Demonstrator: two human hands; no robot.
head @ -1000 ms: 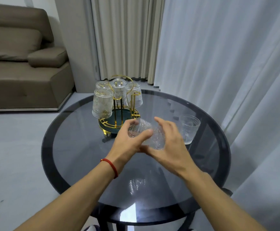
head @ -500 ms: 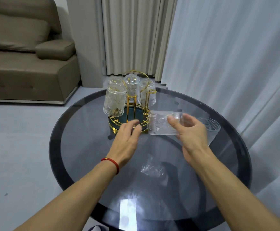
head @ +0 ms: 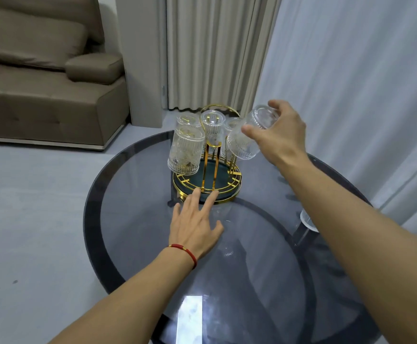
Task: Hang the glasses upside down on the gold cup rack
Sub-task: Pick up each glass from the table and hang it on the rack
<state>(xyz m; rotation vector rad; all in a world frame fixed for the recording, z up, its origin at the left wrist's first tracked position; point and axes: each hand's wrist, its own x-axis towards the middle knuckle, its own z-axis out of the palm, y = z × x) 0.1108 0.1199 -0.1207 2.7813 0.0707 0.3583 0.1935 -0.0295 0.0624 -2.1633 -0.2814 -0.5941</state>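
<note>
Right hand [head: 279, 135] grips a tilted, mouth-down glass [head: 248, 136] over the gold rack [head: 208, 181], where 4 glasses [head: 186, 151] already hang, while the left hand [head: 193, 224] lies open, fingers touching the rack's base on the table [head: 133, 219].

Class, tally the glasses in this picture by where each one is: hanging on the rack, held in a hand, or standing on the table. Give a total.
Hanging on the gold cup rack: 4
Held in the right hand: 1
Standing on the table: 1, mostly hidden by the right arm
Total: 6
</note>
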